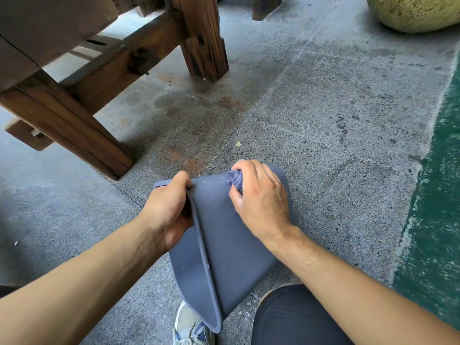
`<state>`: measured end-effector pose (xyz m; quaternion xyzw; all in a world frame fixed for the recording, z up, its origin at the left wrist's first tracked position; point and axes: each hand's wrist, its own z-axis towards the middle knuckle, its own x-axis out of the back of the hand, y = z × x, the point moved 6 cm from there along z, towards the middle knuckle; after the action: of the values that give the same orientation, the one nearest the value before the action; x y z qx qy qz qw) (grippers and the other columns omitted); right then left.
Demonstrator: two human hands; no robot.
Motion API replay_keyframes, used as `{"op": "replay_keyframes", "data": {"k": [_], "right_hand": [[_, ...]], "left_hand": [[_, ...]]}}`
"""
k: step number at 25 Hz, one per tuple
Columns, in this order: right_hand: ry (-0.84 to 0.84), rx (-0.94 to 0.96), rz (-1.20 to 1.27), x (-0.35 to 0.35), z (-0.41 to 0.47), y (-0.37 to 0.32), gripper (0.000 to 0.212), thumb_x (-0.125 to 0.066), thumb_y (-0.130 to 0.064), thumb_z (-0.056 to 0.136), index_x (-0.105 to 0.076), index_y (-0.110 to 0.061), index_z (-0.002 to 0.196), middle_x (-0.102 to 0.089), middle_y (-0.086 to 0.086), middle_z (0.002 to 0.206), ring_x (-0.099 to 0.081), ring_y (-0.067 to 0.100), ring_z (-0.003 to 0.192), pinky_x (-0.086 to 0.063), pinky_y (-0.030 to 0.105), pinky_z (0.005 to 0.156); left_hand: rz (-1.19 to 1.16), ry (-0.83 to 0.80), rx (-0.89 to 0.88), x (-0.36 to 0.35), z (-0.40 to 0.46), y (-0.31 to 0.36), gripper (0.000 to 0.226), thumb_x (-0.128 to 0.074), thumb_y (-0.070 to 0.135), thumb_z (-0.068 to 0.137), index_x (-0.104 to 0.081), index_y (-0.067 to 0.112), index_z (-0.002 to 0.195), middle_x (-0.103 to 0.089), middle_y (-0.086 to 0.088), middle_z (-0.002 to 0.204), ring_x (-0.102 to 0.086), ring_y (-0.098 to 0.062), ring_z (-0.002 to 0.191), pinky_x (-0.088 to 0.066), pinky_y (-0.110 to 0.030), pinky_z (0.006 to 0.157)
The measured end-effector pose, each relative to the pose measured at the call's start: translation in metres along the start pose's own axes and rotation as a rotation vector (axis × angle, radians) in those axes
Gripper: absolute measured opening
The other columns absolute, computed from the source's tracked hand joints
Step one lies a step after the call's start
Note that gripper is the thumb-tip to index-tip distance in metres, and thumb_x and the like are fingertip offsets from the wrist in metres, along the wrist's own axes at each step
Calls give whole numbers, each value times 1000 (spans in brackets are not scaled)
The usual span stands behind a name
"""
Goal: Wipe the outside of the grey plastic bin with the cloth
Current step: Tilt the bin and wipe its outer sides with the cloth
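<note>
The grey plastic bin (229,245) lies tipped on its side over the stone floor, its opening turned left and its outer wall facing up. My left hand (169,210) grips the bin's rim near the far corner, fingers curled over the edge. My right hand (258,197) is closed around a bunched purple-grey cloth (236,179) and presses it against the far end of the bin's outer wall. Most of the cloth is hidden inside my fist.
A heavy wooden bench with thick legs (74,125) stands to the left and behind. A large yellowish speckled pot (418,13) sits at the far right. Green painted floor (440,207) runs along the right edge. My knee (293,317) and shoe (189,324) are just below the bin.
</note>
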<state>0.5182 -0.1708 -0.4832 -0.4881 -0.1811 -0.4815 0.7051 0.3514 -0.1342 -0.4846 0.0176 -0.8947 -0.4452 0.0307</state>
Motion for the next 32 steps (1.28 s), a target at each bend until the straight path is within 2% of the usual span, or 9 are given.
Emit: {"op": "replay_keyframes", "data": {"k": [2, 6, 8, 11, 16, 20, 25, 29, 32], "right_hand": [[-19, -23, -44, -6, 5, 19, 36, -73, -15, 74, -59, -17, 107, -65, 3, 99, -60, 26, 91, -47, 37, 81], [-36, -104, -97, -8, 14, 50, 35, -75, -16, 75, -58, -20, 106, -65, 1, 99, -60, 26, 93, -48, 38, 76], [-15, -146, -96, -1, 19, 59, 36, -77, -18, 76, -58, -21, 107, -66, 1, 99, -60, 26, 94, -48, 36, 75], [-1, -220, 22, 12, 27, 57, 31, -75, -23, 78, -59, -25, 105, -69, -1, 95, -63, 26, 89, -47, 34, 72], [-238, -199, 309, 20, 47, 3, 27, -72, -34, 75, -63, -30, 100, -74, -7, 90, -68, 21, 87, -55, 37, 76], [-266, -35, 185, 21, 57, -44, 26, -71, -30, 77, -60, -27, 101, -73, 0, 90, -67, 32, 88, -52, 37, 70], [-236, 84, 31, 8, 47, -62, 30, -70, -24, 80, -54, -20, 105, -69, 0, 96, -61, 30, 95, -41, 37, 65], [-195, 60, -31, -3, 45, -42, 27, -70, -22, 79, -54, -21, 100, -69, -2, 93, -60, 27, 92, -41, 35, 65], [-210, -10, -74, -14, 45, -8, 24, -69, -22, 81, -54, -21, 99, -68, 0, 92, -60, 29, 90, -38, 35, 62]], "left_hand": [[0, -11, 61, 6, 0, -3, 5, -48, 16, 76, -48, 20, 76, -42, -3, 66, -45, -20, 53, -48, -26, 50], [-31, -63, 171, 14, 2, -9, 52, -46, 18, 55, -41, 18, 106, -41, -7, 109, -41, -31, 89, -44, -37, 75], [-49, -82, 194, 15, 4, -9, 58, -45, 16, 49, -38, 18, 107, -37, -5, 114, -38, -29, 98, -39, -40, 84], [-81, -111, 217, 13, 3, -11, 55, -40, 12, 52, -50, 11, 106, -51, -14, 113, -48, -34, 98, -43, -41, 90], [-158, -199, 149, -3, -2, -10, 45, -38, 6, 53, -66, 3, 88, -71, -19, 95, -68, -33, 75, -55, -31, 70], [-101, -152, 51, -6, -2, -6, 47, -41, 2, 52, -62, 4, 94, -64, -20, 94, -61, -35, 76, -51, -32, 66], [-26, -158, -1, -7, -9, 2, 19, -41, 0, 50, -56, 12, 52, -56, -10, 62, -54, -28, 52, -50, -25, 52], [-37, -171, 31, 0, -7, -1, 24, -40, 1, 47, -56, 7, 63, -62, -15, 73, -59, -32, 58, -51, -26, 55], [-24, -141, 23, 11, -6, -1, 19, -40, 0, 44, -48, 11, 57, -59, -13, 77, -58, -32, 58, -49, -22, 52]]}}
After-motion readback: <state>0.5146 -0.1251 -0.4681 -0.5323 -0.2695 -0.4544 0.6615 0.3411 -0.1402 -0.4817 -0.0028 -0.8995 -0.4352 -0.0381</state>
